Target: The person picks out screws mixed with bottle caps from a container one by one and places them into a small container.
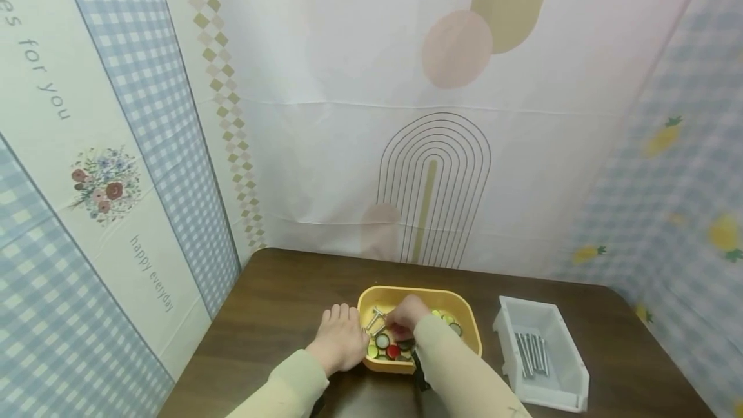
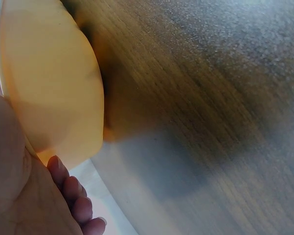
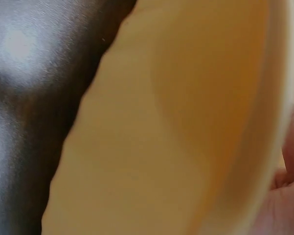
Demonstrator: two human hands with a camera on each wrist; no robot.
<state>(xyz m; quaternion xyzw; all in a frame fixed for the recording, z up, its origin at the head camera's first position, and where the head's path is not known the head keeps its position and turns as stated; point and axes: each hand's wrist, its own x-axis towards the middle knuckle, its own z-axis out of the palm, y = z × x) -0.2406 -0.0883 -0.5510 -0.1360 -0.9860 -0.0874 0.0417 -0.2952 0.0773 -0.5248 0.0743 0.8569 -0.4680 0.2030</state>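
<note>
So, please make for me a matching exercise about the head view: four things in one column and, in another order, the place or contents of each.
Column 1
1. Left hand
2. Right hand
3. White bin
4. Yellow tray

Column 2
A. Contains round pieces of several colours
B. At the left edge of the item in line 4
C. Contains silver bolts lying side by side
D. Reaching inside the item in line 4

Pairs: 1-B, 2-D, 3-C, 4-A
</note>
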